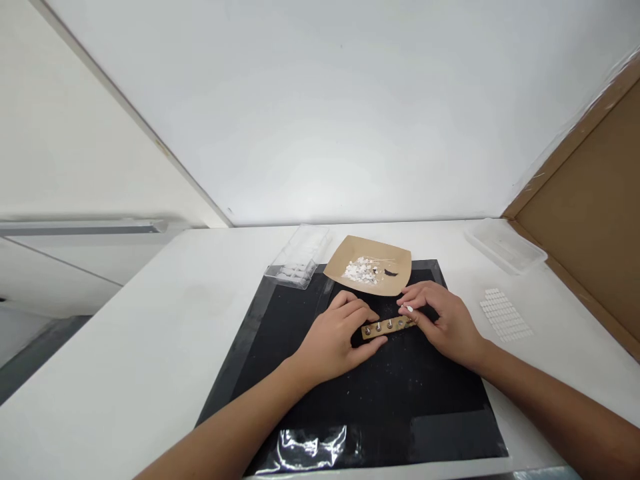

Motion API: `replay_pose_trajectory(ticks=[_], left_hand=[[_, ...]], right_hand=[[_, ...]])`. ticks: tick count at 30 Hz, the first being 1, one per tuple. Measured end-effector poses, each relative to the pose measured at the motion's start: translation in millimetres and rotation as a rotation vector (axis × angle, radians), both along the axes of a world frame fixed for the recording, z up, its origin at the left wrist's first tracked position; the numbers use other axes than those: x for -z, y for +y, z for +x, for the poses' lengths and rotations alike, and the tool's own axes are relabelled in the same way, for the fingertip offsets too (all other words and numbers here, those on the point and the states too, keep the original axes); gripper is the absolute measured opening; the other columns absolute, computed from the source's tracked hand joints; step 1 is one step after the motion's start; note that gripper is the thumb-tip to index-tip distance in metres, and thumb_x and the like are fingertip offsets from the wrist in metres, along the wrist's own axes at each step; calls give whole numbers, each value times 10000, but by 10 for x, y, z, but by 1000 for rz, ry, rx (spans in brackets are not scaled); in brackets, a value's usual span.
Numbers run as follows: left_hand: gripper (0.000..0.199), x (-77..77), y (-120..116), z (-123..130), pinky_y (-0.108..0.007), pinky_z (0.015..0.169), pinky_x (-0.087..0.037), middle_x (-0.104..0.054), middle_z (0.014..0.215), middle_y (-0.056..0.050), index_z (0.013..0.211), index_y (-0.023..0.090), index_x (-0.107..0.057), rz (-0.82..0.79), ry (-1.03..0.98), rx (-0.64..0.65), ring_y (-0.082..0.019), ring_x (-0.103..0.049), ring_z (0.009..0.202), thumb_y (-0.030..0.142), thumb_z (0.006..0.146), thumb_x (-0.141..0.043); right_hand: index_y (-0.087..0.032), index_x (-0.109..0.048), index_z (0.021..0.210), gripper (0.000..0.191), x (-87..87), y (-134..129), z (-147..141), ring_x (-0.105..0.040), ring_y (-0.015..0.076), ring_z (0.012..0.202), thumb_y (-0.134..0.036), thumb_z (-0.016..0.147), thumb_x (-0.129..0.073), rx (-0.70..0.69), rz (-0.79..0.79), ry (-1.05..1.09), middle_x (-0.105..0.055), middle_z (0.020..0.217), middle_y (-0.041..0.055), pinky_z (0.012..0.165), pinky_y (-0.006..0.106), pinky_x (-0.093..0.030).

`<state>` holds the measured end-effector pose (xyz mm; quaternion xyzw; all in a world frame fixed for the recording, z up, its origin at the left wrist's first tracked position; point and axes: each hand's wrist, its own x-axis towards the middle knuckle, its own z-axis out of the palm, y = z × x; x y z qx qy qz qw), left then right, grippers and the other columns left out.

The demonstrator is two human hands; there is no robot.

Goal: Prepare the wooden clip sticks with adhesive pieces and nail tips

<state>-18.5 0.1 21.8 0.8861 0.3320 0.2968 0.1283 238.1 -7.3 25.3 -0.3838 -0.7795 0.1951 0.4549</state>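
Note:
A narrow tan strip [385, 327] with several small metal pieces along it lies on the black mat [395, 400]. My left hand [341, 337] grips the strip's left end, fingers above and thumb below. At the strip's right end, my right hand [440, 321] pinches a small white piece [409, 309] between thumb and fingers. Beyond the hands stands a tan square dish [370, 249] with many small white bits [362, 270] and a dark sliver [391, 273] in it.
A clear compartment box [299, 257] overlaps the mat's far left corner. White oval pieces [506, 316] lie in rows on the white table [165, 347] at the right. Behind them are a translucent tray [506, 247] and a brown cardboard panel [590, 200].

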Motion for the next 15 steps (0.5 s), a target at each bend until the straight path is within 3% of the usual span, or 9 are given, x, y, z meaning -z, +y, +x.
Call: replay_pose_trajectory(ticks=[8,11,15], left_hand=[[338,-146,-125,77,-353,843,-534,-807,1071,-61,1193,203,-699,182,-314,194,-177,-736,905,87,882,-765],[312,-193,-176,102,-344,830,-532,-781,1088,-82,1145,198,-730,170,-356,250,-189,-735,950,70,864,-772],[231,-194,-177,109,-328,791,-526,-757,1007,-76,1068,188,-748,124,-347,321,-171,-709,858,79,867,-777]], right_hand=[[-233,-648,945,130,-65,-136,-69,-694,178,890,-141,958,-739,-215,86,-1,-769,946,17,794,342,-588],[-234,-642,932,146,-44,-184,-85,-673,167,867,-133,949,-746,-316,40,-36,-763,904,-8,810,335,-577],[-231,-620,906,183,-18,-230,-100,-672,155,869,-148,931,-782,-368,-18,-22,-757,896,-24,824,322,-567]])
